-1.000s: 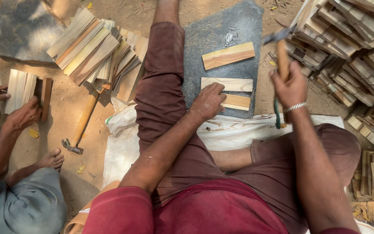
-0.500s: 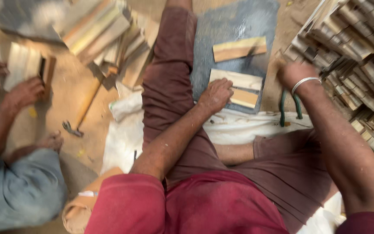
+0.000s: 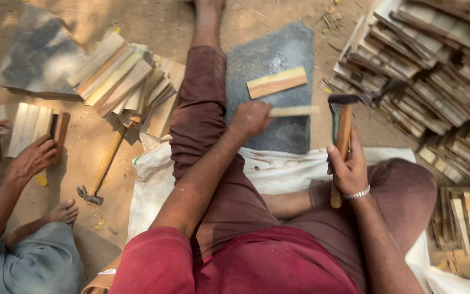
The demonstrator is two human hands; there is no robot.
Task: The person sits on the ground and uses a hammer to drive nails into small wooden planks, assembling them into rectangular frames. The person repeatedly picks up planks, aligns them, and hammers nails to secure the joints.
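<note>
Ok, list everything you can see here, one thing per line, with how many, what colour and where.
Thin wooden strip: one, pale, held in the left hand over the stone slab.
Hammer: one, wooden handle, dark head, in the right hand.
Wooden block: one, tan, lying on the slab.
Stone slab: one, grey, on the ground ahead.
Second hammer: one, wooden handle, on the ground at left.
Loose wood pile: many pieces, pale to brown, upper left.
Stacked wood: many pieces, brown, at right.
White sack: one, under the legs.
Other person's hands: two, on a bundle of pale slats, far left.
Left hand: gripping the strip.
Right hand: gripping the hammer handle.
</note>
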